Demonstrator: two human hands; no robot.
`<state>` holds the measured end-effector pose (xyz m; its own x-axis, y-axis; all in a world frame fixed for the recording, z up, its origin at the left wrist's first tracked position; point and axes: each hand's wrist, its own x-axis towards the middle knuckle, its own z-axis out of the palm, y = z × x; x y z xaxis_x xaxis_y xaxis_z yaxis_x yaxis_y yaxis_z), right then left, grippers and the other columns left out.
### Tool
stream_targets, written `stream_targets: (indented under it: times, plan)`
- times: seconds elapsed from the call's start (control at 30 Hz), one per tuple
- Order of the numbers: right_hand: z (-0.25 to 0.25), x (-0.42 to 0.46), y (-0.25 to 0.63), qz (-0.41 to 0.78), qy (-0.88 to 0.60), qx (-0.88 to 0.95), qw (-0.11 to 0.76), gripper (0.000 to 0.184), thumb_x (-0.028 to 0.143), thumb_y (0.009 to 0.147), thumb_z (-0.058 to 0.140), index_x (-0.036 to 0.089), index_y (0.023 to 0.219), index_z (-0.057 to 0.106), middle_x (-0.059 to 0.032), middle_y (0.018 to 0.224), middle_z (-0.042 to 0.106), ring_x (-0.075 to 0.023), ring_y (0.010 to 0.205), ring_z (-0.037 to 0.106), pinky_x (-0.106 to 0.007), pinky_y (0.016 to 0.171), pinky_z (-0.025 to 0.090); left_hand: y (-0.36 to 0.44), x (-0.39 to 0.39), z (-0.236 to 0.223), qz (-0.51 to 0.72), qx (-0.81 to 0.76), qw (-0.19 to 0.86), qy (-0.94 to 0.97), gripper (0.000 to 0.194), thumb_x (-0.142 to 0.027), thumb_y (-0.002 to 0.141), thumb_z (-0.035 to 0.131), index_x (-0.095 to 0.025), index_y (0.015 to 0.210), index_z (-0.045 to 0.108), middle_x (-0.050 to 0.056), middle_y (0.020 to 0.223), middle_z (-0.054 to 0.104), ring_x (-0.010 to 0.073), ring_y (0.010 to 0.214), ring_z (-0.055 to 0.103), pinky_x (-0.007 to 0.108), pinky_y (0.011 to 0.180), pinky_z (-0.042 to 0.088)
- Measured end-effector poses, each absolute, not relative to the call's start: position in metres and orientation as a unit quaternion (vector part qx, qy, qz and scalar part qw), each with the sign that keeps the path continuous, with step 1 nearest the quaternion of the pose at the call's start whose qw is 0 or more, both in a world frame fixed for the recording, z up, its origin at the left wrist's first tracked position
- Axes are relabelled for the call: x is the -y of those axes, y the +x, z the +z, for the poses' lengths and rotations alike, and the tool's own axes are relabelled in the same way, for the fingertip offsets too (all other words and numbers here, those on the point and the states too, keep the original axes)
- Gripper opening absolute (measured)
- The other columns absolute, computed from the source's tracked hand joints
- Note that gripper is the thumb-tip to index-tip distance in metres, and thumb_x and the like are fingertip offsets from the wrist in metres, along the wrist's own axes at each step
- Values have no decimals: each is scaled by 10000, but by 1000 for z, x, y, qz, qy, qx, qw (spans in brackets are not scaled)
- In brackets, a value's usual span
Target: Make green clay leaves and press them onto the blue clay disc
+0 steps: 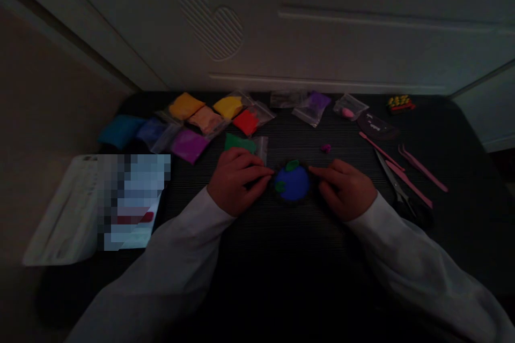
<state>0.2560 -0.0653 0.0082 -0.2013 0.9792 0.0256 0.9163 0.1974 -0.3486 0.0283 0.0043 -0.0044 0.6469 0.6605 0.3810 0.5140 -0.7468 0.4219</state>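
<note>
On a dark table (281,257) by pale panelling (322,48), left grip (241,181) and right grip (346,186) partly open against a blue disc (293,185)

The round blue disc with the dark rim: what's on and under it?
On the blue disc lie a green oval near the far edge and another green piece at the left. What lies under it is hidden.

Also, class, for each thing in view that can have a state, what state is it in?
Blue disc: lying flat, dark-rimmed, green pieces on it.
Left hand: fingers at the disc's rim.
Right hand: fingertip at the opposite side.
Green bag: partly behind the left hand.
Small magenta lump: loose, unbagged.
Pink tweezers: tips apart.
Scissors: lying down; too dark to tell if closed.
</note>
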Motion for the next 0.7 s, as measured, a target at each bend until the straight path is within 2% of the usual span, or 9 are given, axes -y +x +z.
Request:
stream_targets:
  times: [0.2, 0.33, 0.7]
  plan:
    - [13, 64, 249, 112, -640, 751, 122, 422, 255, 800, 381, 185, 1212, 439, -40, 757, 538, -152, 657, 499, -283, 614, 376, 30, -4, -3, 259, -332, 137, 897, 161, -240, 711, 554, -212, 820, 669, 34, 773, 641, 183, 806, 510, 363, 747, 399]
    - [14, 63, 245, 98, -638, 759, 91, 401, 272, 799, 383, 202, 1183, 476, -45, 772, 548, -159, 673, 500, -292, 623, 348, 30, -4, -4, 259, -336, 137, 895, 161, -244, 710, 556, -220, 823, 668, 31, 777, 641, 184, 818, 508, 361, 754, 396]
    - [13, 65, 242, 92, -642, 758, 71, 396, 302, 795, 381, 232, 1170, 487, -41, 754, 542, -167, 685, 501, -292, 619, 314, 29, -4, -5, 255, -332, 138, 898, 164, -243, 714, 553, -213, 830, 665, 31, 781, 637, 185, 819, 506, 358, 753, 390]
